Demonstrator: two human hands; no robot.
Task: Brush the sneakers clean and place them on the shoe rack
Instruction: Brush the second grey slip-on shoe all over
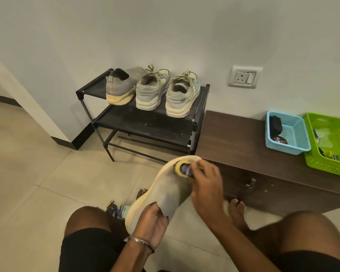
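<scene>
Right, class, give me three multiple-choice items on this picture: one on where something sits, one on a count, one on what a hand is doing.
1. Where does the blue basket sit?
A. On the brown cabinet
B. On the floor
C. On the shoe rack

2. How many sneakers stand on the rack's top shelf?
A. One
B. Three
C. Five

3. What is the left hand doing?
A. Resting flat on a knee
B. Gripping the heel opening of the grey sneaker
C. Reaching into the green basket

Answers: 1 A, the basket stands on the cabinet top beside the green one. 2 B, three heels face the camera on that shelf. 3 B, its fingers curl into the shoe's collar while the right hand works at the toe.
</scene>
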